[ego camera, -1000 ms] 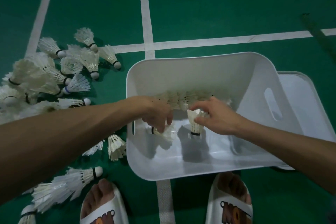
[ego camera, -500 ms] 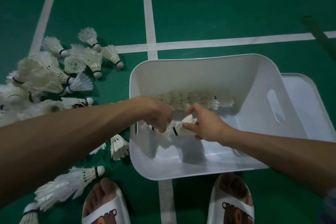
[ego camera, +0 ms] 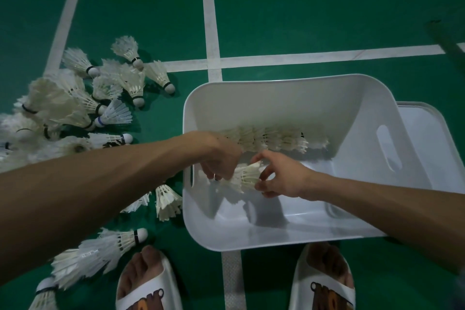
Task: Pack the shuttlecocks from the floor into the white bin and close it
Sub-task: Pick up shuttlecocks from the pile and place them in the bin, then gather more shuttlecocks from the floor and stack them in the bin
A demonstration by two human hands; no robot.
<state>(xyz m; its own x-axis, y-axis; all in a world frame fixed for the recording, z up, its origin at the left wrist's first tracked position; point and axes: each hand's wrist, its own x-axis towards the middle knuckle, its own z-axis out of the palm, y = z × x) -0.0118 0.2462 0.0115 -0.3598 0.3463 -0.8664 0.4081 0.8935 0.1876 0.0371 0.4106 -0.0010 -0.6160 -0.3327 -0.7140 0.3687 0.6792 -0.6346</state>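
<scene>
Since half a second ago the right hand [ego camera: 284, 177] has closed on the left hand [ego camera: 221, 162]; both now grip one short stack [ego camera: 247, 176] between them, lying sideways low inside the bin [ego camera: 276, 82]. A row [ego camera: 273, 138] lies by its far wall, and loose shuttlecocks [ego camera: 75, 103] cover the floor [ego camera: 302, 7] to the left.
</scene>
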